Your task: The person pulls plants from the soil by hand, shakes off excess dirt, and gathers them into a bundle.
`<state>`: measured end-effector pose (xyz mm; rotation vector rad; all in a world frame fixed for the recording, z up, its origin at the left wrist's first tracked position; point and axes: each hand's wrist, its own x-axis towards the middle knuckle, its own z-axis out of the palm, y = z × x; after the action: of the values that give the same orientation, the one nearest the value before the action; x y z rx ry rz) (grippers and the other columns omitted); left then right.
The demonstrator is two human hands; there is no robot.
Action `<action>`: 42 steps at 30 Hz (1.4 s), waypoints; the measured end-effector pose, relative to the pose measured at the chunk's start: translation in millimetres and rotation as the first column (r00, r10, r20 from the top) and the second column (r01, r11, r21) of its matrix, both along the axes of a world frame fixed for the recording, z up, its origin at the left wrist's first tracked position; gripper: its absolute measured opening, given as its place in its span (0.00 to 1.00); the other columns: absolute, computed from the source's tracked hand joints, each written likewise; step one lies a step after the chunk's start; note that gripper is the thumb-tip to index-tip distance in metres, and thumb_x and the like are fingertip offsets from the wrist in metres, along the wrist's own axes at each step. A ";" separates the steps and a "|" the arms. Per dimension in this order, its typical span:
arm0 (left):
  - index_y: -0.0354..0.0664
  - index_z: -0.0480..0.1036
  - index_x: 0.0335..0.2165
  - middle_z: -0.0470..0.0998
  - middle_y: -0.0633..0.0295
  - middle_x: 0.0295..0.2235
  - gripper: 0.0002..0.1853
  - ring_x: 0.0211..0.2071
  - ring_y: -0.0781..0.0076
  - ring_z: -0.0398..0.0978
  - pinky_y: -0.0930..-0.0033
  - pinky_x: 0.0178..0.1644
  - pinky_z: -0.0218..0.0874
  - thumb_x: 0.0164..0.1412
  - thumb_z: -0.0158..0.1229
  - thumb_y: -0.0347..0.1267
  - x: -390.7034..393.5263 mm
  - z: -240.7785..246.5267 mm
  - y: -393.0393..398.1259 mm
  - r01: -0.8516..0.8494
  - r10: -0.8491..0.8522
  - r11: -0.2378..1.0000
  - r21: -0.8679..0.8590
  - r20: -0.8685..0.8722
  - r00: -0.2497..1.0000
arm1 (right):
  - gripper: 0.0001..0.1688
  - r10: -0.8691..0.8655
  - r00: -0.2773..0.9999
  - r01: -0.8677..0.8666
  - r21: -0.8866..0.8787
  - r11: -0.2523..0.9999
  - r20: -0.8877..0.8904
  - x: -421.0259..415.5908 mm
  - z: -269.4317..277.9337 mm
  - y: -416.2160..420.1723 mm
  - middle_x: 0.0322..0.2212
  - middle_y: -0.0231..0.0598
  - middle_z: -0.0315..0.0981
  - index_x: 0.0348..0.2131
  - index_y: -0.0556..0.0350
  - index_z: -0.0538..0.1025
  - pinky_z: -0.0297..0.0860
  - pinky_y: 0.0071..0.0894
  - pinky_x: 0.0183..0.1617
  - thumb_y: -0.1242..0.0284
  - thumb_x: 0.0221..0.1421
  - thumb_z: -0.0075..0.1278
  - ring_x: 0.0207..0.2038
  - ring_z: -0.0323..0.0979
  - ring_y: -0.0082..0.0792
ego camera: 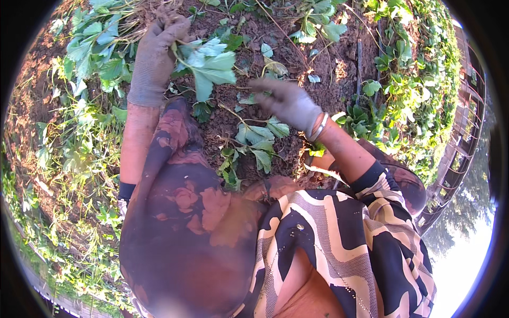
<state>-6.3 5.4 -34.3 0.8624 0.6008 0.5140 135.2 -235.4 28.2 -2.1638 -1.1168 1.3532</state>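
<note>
My left hand (157, 55), in a soil-stained knit glove, is closed around the base of a leafy plant (208, 65) at the upper left; its roots and stems are partly hidden by the fingers. Beside it lies a heap of uprooted plants (93, 43) with broad toothed leaves and brown roots. My right hand (284, 103), gloved too and blurred, is over bare soil right of the held plant. Its fingers point left, and whether they grip anything is unclear. Below it, small leafy plants (256, 139) lie on the brown soil.
My knees in dark flowered trousers (191, 238) are close below my hands. More green plants (318, 20) are at the top. Thin dark drip lines (359, 67) run along the soil at right, beside a leafy row (429, 95). A curved frame structure (463, 147) borders the far right.
</note>
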 end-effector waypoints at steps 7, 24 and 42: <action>0.34 0.71 0.36 0.62 0.70 0.19 0.12 0.21 0.80 0.64 0.71 0.38 0.68 0.57 0.59 0.32 5.2 -3.1 -7.6 0.062 -0.060 0.996 -0.064 0.036 0.998 | 0.25 -0.457 0.821 0.461 0.076 0.884 0.342 113.9 -49.0 -28.4 0.48 0.42 0.71 0.56 0.52 0.65 0.72 0.27 0.42 0.73 0.59 0.47 0.43 0.75 0.32; 0.37 0.72 0.35 0.74 0.66 0.20 0.11 0.21 0.78 0.71 0.76 0.26 0.62 0.57 0.59 0.34 -2.2 -4.8 -14.6 -0.026 0.027 1.000 0.009 -0.221 0.975 | 0.20 -0.316 0.942 0.325 -0.079 0.942 0.113 104.8 42.3 57.5 0.27 0.33 0.73 0.46 0.57 0.73 0.58 0.17 0.15 0.62 0.62 0.47 0.17 0.62 0.16; 0.36 0.70 0.41 0.74 0.65 0.25 0.18 0.26 0.77 0.72 0.74 0.32 0.65 0.58 0.59 0.38 5.9 -23.7 -27.4 0.073 -0.099 0.991 -0.116 -0.244 0.965 | 0.10 -0.130 0.926 -0.037 0.430 0.902 0.353 37.2 0.3 137.4 0.32 0.36 0.76 0.36 0.50 0.76 0.72 0.27 0.37 0.66 0.56 0.50 0.29 0.74 0.34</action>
<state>-0.5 -22.0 -58.0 0.8545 0.8097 0.2930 172.5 -98.1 28.5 -2.1325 -1.3381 0.5936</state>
